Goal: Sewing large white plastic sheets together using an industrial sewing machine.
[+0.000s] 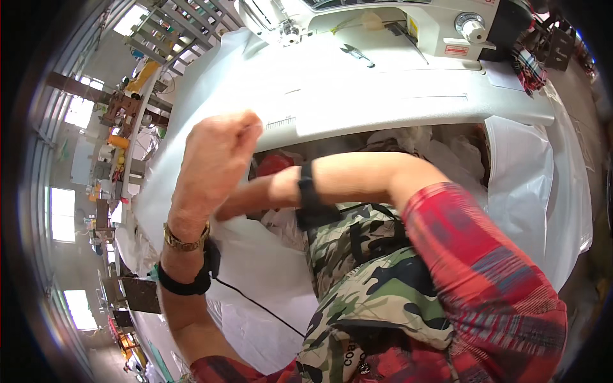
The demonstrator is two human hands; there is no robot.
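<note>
The left hand [214,159], fist closed, pinched white fabric [255,268] at nine o'clock below the surface [383,96]. The right hand was hidden underneath, its grip unclear. Seemingly gathering; next needed feeding toward the sewing machine [396,25].

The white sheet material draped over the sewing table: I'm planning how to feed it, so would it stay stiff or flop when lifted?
The white sheet material probably flops: it hangs off the sewing table in soft folds. It looks thin, so likely light. Its smooth sheen suggests it may slide easily. The left hand is raised in a fist at its edge.
</note>
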